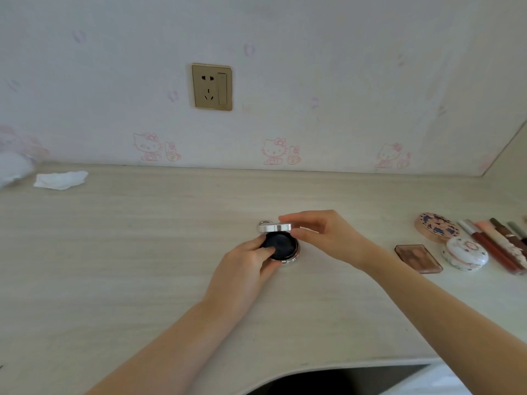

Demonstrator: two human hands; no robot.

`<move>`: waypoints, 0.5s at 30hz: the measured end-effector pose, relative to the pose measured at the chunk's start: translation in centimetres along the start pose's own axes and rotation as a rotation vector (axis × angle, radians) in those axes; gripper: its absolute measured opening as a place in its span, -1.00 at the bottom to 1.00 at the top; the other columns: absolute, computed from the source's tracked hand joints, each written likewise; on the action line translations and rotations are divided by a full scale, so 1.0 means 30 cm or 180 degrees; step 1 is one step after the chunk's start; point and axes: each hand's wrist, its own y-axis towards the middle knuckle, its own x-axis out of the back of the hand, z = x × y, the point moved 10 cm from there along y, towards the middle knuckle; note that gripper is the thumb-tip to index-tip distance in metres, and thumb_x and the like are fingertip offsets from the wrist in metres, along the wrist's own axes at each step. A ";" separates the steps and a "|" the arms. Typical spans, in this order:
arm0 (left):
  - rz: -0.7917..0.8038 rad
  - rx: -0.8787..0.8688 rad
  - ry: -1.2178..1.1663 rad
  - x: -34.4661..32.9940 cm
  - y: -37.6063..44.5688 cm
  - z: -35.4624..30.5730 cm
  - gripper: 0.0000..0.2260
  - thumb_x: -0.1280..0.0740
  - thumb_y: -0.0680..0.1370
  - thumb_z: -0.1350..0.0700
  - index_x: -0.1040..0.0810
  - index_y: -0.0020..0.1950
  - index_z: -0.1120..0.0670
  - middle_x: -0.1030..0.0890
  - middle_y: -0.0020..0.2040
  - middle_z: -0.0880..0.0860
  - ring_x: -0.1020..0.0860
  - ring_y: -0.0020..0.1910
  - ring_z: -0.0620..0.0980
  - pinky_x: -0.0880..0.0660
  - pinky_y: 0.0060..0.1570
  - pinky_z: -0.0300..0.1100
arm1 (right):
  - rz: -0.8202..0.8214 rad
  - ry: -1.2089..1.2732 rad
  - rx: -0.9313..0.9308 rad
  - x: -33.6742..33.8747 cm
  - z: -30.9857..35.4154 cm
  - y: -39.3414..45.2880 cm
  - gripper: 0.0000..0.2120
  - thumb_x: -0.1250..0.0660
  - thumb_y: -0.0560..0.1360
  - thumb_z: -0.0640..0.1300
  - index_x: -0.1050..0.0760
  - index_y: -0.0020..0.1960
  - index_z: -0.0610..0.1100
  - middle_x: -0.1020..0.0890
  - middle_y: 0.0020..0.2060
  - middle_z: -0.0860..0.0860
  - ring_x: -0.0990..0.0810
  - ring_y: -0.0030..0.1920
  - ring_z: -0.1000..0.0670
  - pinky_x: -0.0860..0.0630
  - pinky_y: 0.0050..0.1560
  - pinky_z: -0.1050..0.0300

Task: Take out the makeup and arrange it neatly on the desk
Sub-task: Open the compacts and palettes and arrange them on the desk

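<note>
A round cushion compact [282,246] sits open at the middle of the pale wooden desk [142,252], its dark inside showing and its silver lid [275,227] raised at the back. My left hand [245,266] grips the compact's base from the near left, thumb on the dark insert. My right hand [322,233] pinches the lid's right edge between thumb and fingers. Other makeup lies at the right: a patterned round compact [436,227], a white round compact [464,253], a small brown palette [417,258] and several tubes and pencils [496,246].
A crumpled white tissue [61,179] lies at the desk's back left, beside a blurred white object [12,169]. A gold wall socket [212,86] sits on the cartoon-print wall behind. The desk's front edge [313,366] curves inward near me.
</note>
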 end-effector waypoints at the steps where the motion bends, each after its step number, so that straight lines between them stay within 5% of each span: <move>1: 0.0035 -0.0001 -0.0016 -0.005 -0.001 0.003 -0.82 -0.35 0.56 0.08 -0.64 0.13 0.05 -0.60 0.16 -0.09 -0.60 -0.01 0.02 -0.51 -0.05 -0.07 | -0.0030 0.0022 -0.0017 0.003 -0.002 0.004 -0.74 -0.33 0.54 -0.20 -0.60 0.19 -0.01 -0.65 0.08 0.21 -0.55 0.19 0.24 -0.42 0.25 0.34; 6: -0.0078 0.0049 0.0060 0.006 -0.003 0.009 -0.84 -0.40 0.52 0.14 -0.67 0.07 0.13 -0.62 0.18 0.04 -0.63 0.00 0.11 -0.57 -0.07 -0.03 | -0.0159 0.0156 -0.0058 0.005 0.016 0.030 -0.77 -0.30 0.56 -0.18 -0.61 0.15 0.04 -0.66 0.05 0.26 -0.57 0.12 0.29 -0.40 0.06 0.50; 11: -0.0149 0.0030 0.0064 0.011 -0.003 0.015 -0.87 -0.46 0.45 0.20 -0.68 -0.02 0.18 -0.65 0.10 0.13 -0.66 -0.11 0.14 -0.61 -0.18 -0.01 | -0.0215 0.0170 -0.0234 0.006 0.031 0.072 -0.71 -0.26 0.58 -0.14 -0.62 0.00 0.24 -0.68 -0.01 0.14 -0.60 0.06 0.11 -0.53 0.17 0.14; 15: -0.0227 -0.0067 0.0020 0.016 -0.005 0.012 -0.85 -0.50 0.39 0.24 -0.68 -0.06 0.16 -0.67 0.05 0.11 -0.66 -0.17 0.09 -0.61 -0.27 -0.12 | -0.0293 0.0465 -0.0611 0.011 0.000 0.096 -0.78 -0.26 0.58 -0.12 -0.62 0.13 0.08 -0.68 -0.01 0.08 -0.60 0.10 0.07 -0.55 0.13 0.16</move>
